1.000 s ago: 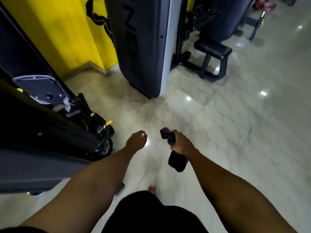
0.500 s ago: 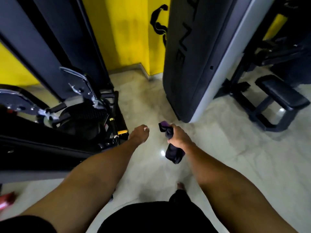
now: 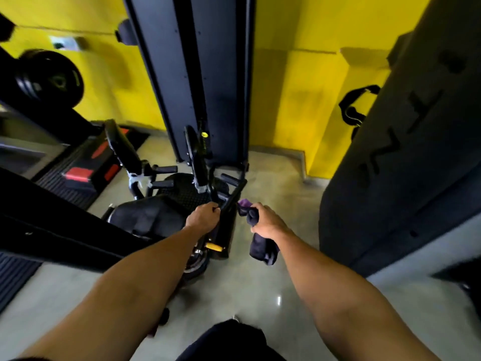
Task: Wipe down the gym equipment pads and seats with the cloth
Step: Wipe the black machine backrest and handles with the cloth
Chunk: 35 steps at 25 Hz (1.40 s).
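My right hand (image 3: 268, 221) grips a dark cloth (image 3: 261, 250) with a purple corner; the cloth hangs below the fist over the floor. My left hand (image 3: 204, 217) is held out in front of a black machine with its fingers curled, right beside a slanted black bar (image 3: 231, 199); whether it holds the bar I cannot tell. Left of that hand lies the machine's black padded seat (image 3: 145, 217). Two upright black pads (image 3: 123, 145) rise behind the seat, with short black handles between them.
A tall black weight column (image 3: 197, 74) stands against the yellow wall. A large dark grey machine housing (image 3: 406, 162) fills the right side. A black beam (image 3: 52, 230) crosses the left, with weight plates (image 3: 49, 76) and a red-and-black step behind it. Pale tiled floor (image 3: 260, 290) lies underfoot.
The view has swung left and closer to the seated machine. My left hand has reached forward to the slanted bar. My right hand still carries the cloth.
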### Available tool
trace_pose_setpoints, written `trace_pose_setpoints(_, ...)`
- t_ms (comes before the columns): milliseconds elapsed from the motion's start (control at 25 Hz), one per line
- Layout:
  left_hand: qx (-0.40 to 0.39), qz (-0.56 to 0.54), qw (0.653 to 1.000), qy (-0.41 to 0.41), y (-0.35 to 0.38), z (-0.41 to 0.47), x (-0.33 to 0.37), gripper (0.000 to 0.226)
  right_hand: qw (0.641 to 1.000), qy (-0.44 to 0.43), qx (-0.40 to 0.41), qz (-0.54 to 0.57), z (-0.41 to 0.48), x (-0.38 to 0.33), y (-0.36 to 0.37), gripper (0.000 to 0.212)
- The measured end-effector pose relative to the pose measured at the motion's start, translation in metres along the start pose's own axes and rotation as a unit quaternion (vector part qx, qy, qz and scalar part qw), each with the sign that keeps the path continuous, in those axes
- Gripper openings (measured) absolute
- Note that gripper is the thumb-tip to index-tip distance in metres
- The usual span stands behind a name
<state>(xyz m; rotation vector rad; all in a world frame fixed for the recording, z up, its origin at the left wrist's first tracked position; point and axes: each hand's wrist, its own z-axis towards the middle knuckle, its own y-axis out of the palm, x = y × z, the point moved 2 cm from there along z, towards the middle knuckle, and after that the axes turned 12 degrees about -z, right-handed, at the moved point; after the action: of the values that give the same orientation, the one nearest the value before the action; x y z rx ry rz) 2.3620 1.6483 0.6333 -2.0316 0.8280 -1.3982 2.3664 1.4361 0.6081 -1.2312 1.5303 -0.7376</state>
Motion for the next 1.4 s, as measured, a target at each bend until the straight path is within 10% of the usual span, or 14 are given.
trace_pose_setpoints(440,0.189,-0.055,0.966,-0.167,-0.125,0.060,-0.036,0.043,0.961,-0.264,-0.045,-0.071,0.166,-0.160,-0.074,0.069)
trace_pose_setpoints(1000,0.398,-0.216,0.778,-0.435,-0.075,0.036,-0.030,0.034,0.797,-0.540,-0.192,-0.189,0.242,-0.248,-0.073,0.062)
trace_pose_setpoints(1400,0.489,-0.297,0.676,-0.465,-0.077,0.014,-0.060,0.049,0.715,-0.627,-0.248,-0.186,0.208,-0.318,-0.044,0.064)
